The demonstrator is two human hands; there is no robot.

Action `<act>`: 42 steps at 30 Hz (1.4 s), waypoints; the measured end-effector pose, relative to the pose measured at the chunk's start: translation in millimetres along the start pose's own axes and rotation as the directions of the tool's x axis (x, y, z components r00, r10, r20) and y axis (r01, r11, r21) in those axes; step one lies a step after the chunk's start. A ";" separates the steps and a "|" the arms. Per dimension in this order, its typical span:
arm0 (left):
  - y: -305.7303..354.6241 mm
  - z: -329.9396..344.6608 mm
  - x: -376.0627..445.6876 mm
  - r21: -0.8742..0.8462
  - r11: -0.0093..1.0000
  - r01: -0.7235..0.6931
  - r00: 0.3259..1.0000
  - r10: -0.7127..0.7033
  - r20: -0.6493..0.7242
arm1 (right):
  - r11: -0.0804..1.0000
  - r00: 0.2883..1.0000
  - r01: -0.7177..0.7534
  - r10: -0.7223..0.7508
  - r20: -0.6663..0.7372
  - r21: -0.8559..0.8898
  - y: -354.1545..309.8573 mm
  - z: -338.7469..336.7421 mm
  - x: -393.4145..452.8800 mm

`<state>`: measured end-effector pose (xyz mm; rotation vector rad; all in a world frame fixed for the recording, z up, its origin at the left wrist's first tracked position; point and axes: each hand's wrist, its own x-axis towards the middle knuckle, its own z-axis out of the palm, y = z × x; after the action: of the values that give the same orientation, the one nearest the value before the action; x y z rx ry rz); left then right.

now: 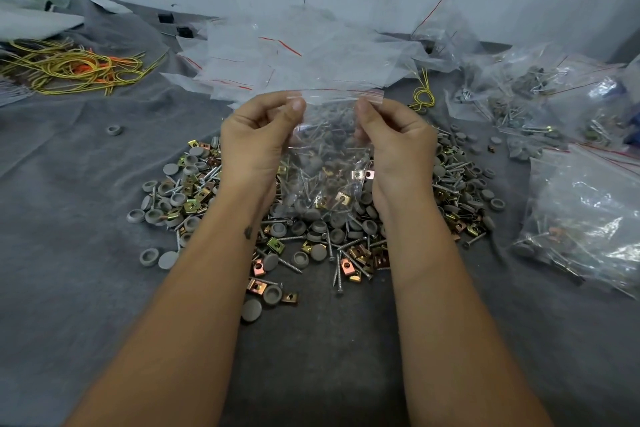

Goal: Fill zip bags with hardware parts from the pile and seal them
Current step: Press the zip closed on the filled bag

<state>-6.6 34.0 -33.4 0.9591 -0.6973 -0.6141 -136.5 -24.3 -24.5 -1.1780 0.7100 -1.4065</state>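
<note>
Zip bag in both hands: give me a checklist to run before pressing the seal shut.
1. Left hand pinches the zip bag at its top strip: ok.
2. Right hand pinches the same strip: ok.
3. Hardware parts inside the bag: ok.
4. Parts hang well below the strip: ok.
5. Seal already closed along its length: cannot tell.
6. Bag held over the pile, so spills land there: ok.

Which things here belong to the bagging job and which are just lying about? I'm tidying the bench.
Job: left hand and right hand pinching the zip bag; hardware pile; empty bags; filled bags.

Lying about: yellow cords; stray grey cap.
</note>
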 end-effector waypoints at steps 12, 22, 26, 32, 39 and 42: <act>1.5 1.6 -0.9 -0.020 1.000 0.004 1.000 -0.004 0.005 | 0.999 0.997 -0.010 0.013 0.074 -0.044 -1.2 4.4 -2.6; 0.4 0.3 -0.4 -0.001 1.000 0.011 1.000 -0.011 -0.027 | 1.000 0.999 -0.016 0.016 0.027 -0.007 -3.8 2.5 -3.4; 1.2 1.3 -1.7 -0.002 1.000 0.013 1.000 -0.013 -0.017 | 0.999 0.999 -0.036 0.036 0.022 -0.003 -4.1 3.8 -3.3; 1.7 2.7 -2.7 -0.007 1.000 0.009 1.000 -0.009 0.016 | 0.999 0.999 -0.034 0.034 0.023 -0.012 -3.3 5.3 -3.4; 1.4 4.2 -3.7 -0.021 1.000 0.004 0.999 -0.003 0.043 | 0.999 0.996 -0.041 0.040 0.073 0.008 -3.4 6.5 -4.7; 1.0 5.2 -4.2 -0.015 1.000 0.009 0.998 -0.008 0.062 | 1.000 0.997 -0.027 0.027 0.077 -0.008 -2.1 6.7 -5.0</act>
<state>-13.1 34.9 -31.5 0.9329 -0.7429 -0.6573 -131.6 -17.8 -21.7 -1.2179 0.6747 -1.3297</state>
